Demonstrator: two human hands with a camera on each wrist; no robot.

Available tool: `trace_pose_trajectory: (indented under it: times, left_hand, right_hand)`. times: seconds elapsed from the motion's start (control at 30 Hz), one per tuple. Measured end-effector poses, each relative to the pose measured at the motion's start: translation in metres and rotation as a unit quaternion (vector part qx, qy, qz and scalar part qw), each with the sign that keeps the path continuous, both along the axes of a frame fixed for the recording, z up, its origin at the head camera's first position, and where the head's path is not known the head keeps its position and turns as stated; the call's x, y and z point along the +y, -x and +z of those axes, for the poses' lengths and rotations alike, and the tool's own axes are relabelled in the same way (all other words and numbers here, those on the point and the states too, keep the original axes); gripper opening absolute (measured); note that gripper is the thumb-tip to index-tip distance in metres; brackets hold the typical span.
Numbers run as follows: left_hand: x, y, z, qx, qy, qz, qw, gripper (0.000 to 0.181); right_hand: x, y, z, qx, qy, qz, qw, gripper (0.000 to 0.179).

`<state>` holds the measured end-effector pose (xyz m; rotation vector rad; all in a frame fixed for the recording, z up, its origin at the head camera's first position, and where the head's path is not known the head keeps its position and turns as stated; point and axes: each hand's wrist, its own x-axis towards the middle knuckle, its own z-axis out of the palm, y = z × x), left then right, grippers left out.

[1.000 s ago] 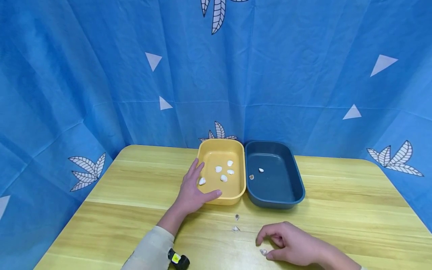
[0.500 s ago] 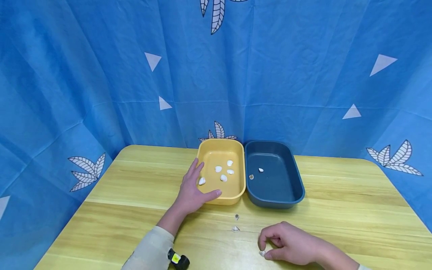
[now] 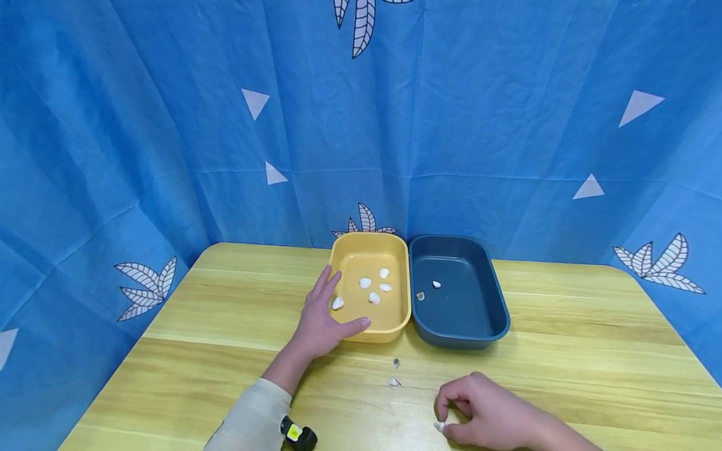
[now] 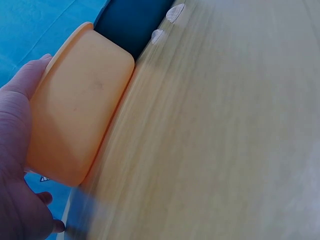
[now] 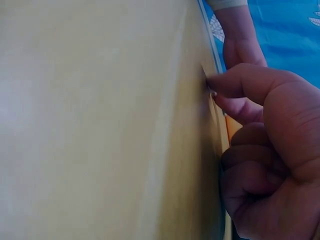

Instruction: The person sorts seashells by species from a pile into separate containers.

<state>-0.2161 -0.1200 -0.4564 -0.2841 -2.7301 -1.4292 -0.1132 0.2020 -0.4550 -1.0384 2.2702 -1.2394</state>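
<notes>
My left hand (image 3: 323, 319) spreads over the near left corner of a yellow plastic bin (image 3: 407, 294), thumb along the near rim and straight fingers at the left side. In the left wrist view the thumb lies against the rim of this bin (image 4: 82, 110). Several white seashells (image 3: 374, 298) lie inside. Low on the right, my right hand (image 3: 487, 410) pinches a small pale seashell (image 3: 439, 426) between thumb and index finger, close over the table. Its other fingers are curled in, as the right wrist view shows, where the shell is mostly hidden by the fingertips (image 5: 220, 84).
A dark blue bin (image 3: 474, 342) stands against the yellow one's right side, with two small shells (image 3: 437, 284) in it. Two more shells (image 3: 393, 383) lie on the wooden table (image 3: 564, 351) before the bins. A blue patterned curtain (image 3: 479, 125) hangs behind the table.
My right thumb and index finger have closed on the small shell, and the hand has shifted slightly right and toward me. The left hand has stayed still.
</notes>
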Motion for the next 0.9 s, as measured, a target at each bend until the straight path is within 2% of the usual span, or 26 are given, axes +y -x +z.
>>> trace_pose_trajectory:
  times: [0.17, 0.3, 0.5, 0.67, 0.9]
  left_hand:
    - [0.000, -0.001, 0.000, -0.001, -0.001, 0.000, 1.0000, 0.109]
    - [-0.001, -0.001, 0.001, -0.001, 0.001, -0.002, 1.0000, 0.109]
    - [-0.001, -0.001, 0.002, 0.000, -0.003, -0.005, 1.0000, 0.108]
    - [0.000, -0.001, 0.002, 0.001, -0.005, -0.005, 1.0000, 0.109]
    - [-0.001, -0.001, 0.003, -0.005, -0.005, -0.001, 1.0000, 0.108]
  right_hand:
    - [-0.003, -0.005, 0.001, 0.017, -0.021, -0.031, 0.9992, 0.018]
    - [-0.002, -0.006, 0.001, 0.025, -0.025, -0.030, 0.9989, 0.018]
    - [0.001, 0.004, 0.005, -0.021, 0.007, 0.026, 0.9994, 0.020]
    - [0.001, 0.013, 0.009, -0.025, 0.010, 0.080, 0.9964, 0.023]
    - [-0.003, 0.016, 0.012, -0.024, -0.002, 0.100, 0.9947, 0.017]
